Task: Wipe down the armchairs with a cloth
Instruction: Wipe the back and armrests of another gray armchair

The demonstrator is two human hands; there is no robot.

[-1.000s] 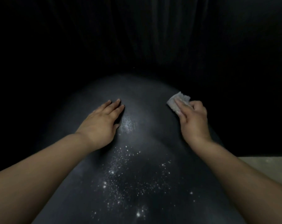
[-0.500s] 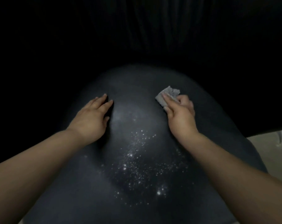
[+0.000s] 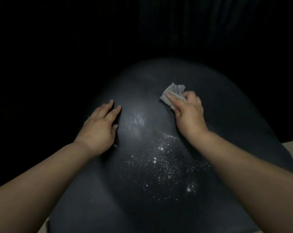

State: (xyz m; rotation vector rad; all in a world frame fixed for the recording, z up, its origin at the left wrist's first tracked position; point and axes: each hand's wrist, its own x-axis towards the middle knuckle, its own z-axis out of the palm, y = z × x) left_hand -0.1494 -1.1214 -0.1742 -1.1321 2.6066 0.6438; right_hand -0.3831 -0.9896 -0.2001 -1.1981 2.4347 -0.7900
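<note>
Both hands work the dark armchair point(image 3: 176, 190): my left hand point(image 3: 98, 128) braces flat, my right hand point(image 3: 188, 115) grips the cloth point(image 3: 173, 93) far-right (mid-wipe, I judge). Next: sweep toward the near white specks point(image 3: 159, 165).

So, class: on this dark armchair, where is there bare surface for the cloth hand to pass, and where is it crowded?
Bare patch: between the left hand and the right hand, which grips the cloth, on the armchair. Also bare: beyond the cloth toward the far edge. Crowded: the white specks between the forearms.
</note>
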